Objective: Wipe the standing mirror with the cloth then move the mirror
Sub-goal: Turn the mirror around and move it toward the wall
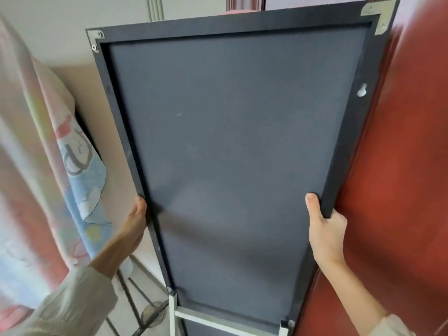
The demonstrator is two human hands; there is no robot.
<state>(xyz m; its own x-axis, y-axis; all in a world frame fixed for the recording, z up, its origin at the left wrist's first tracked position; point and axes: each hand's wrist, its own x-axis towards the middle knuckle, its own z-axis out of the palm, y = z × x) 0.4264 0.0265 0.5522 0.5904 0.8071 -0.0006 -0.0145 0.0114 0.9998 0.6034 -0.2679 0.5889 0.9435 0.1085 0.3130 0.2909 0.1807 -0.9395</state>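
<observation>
The standing mirror (230,141) fills the middle of the head view, seen from behind: a dark grey back panel in a black frame with metal corner brackets and a keyhole hanger on its right rail. My left hand (134,229) grips the left frame edge, thumb on the back. My right hand (324,229) grips the right frame edge, thumb on the back. A white stand bar (206,322) crosses the mirror's bottom. No cloth is in view, and the glass side faces away.
A dark red door (400,190) stands close behind the mirror on the right. A patterned curtain or fabric (80,170) hangs at the left against a cream wall (72,32). Tiled floor (135,294) shows at the lower left.
</observation>
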